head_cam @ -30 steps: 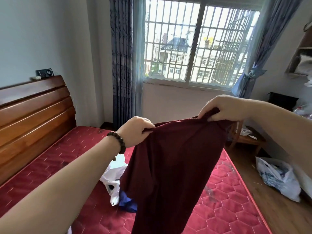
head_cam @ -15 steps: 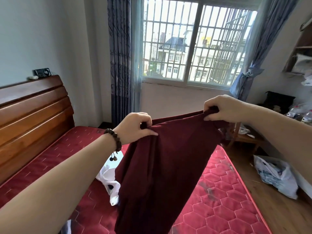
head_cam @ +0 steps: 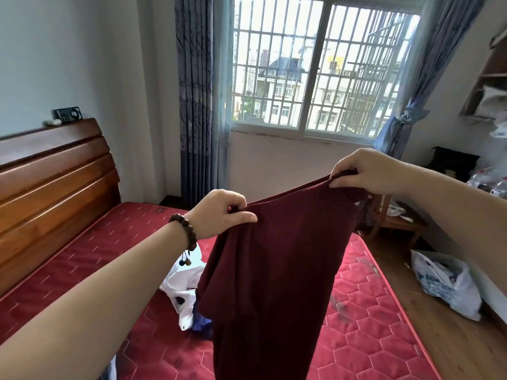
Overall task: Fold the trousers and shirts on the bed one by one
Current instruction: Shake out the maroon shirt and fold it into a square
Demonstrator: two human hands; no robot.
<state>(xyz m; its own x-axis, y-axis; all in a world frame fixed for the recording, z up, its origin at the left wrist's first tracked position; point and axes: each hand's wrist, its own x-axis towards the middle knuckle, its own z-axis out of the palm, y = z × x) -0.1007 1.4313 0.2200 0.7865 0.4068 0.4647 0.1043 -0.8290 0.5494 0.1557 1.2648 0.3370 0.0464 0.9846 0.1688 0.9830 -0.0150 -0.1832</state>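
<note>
Head view: dark red garment [head_cam: 274, 270] held up in the air above the bed [head_cam: 370, 325], hanging down in front of it. Left hand [head_cam: 219, 215] pinching one top corner, right hand [head_cam: 365, 171] gripping the other, higher and nearer the window [head_cam: 315, 72]. White clothes [head_cam: 182, 292] and something blue heaped on the bed behind the garment.

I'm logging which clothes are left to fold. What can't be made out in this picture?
- Head view: the dark red garment, gripped by the left hand and right hand, runs off the bottom edge; shirt or trousers unclear.
- The white garment and blue garment on the bed are partly hidden behind it.
</note>
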